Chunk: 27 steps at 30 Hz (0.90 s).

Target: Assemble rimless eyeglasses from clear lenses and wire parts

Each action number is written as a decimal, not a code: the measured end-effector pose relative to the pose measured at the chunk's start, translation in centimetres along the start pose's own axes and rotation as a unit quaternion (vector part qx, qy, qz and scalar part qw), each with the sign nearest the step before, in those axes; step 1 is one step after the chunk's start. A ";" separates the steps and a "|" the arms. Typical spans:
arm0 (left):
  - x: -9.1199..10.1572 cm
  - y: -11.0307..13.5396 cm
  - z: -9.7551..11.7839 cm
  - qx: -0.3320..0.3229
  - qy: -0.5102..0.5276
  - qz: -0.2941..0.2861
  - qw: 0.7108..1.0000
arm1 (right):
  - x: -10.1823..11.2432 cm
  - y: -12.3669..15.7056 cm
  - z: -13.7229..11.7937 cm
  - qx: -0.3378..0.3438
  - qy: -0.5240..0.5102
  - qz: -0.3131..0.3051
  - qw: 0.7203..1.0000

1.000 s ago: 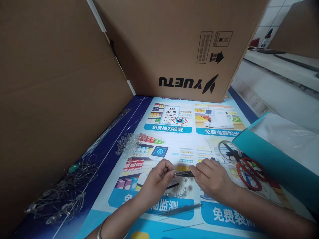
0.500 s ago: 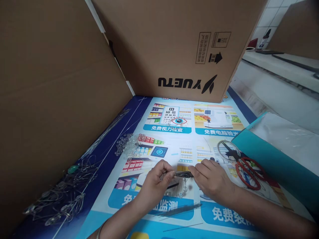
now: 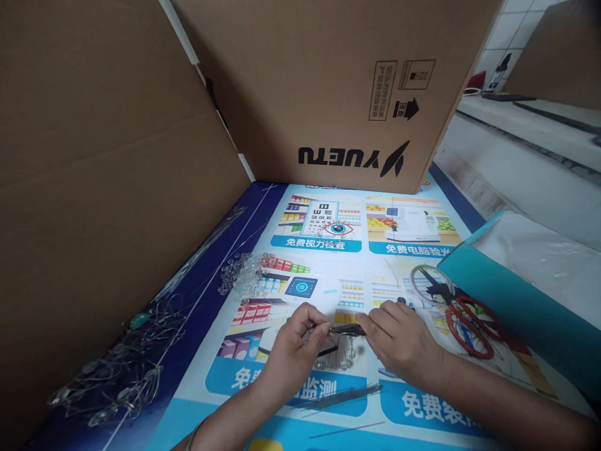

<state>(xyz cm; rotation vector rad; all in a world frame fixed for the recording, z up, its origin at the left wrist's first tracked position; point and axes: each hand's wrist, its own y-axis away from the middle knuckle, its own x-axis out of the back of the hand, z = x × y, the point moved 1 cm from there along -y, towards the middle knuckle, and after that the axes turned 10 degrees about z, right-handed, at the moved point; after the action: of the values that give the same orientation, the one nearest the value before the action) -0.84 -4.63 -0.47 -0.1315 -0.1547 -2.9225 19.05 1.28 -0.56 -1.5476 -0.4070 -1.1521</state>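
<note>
My right hand (image 3: 399,332) is closed around a small pair of dark pliers (image 3: 348,329), whose jaws point left. Thumb and fingers of my left hand (image 3: 303,338) pinch a thin piece of wire at the plier tips; its end is mostly hidden by the fingers. Clear beads (image 3: 348,359) on fine wires dangle just below the pliers. Under my hands, a bundle of thin dark wires (image 3: 340,397) lies on the printed sheet, with one loose wire (image 3: 346,430) nearer to me.
Loose clear beads (image 3: 244,275) lie in a pile at the left. Beaded wire pieces (image 3: 117,369) are heaped further left, beside a cardboard wall (image 3: 117,156). Red-handled scissors (image 3: 469,326) and a teal box (image 3: 516,300) are at the right. Another cardboard panel (image 3: 338,94) stands behind.
The hanging beads have swung slightly and sit a little differently under the pliers. Both hands keep nearly the same place and grip.
</note>
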 end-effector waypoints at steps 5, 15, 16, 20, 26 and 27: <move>-0.2 0.4 0.4 0.014 0.022 0.014 1.000 | 0.2 -0.1 -0.1 0.000 0.007 0.000 1.000; -0.3 0.8 0.8 0.021 0.012 0.033 0.999 | 0.2 -0.2 -0.1 0.013 0.010 0.012 1.000; -0.3 0.8 0.8 0.022 0.014 0.034 0.999 | 0.2 -0.2 0.0 0.015 0.009 0.018 1.000; -0.3 0.8 0.9 0.022 0.013 0.033 0.999 | 0.1 -0.2 0.0 0.013 0.007 0.026 1.000; -0.2 0.8 0.8 0.020 0.012 0.030 0.999 | 0.2 -0.2 -0.1 0.010 0.010 0.012 1.000; -0.2 0.8 0.7 0.018 0.011 0.030 0.999 | 0.2 -0.2 -0.1 0.010 0.010 0.009 1.000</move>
<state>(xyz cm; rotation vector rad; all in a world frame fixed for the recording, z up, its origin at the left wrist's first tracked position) -0.39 -5.29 0.32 -0.0969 -0.1953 -2.8595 18.95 1.19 -0.24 -1.5187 -0.3892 -1.1462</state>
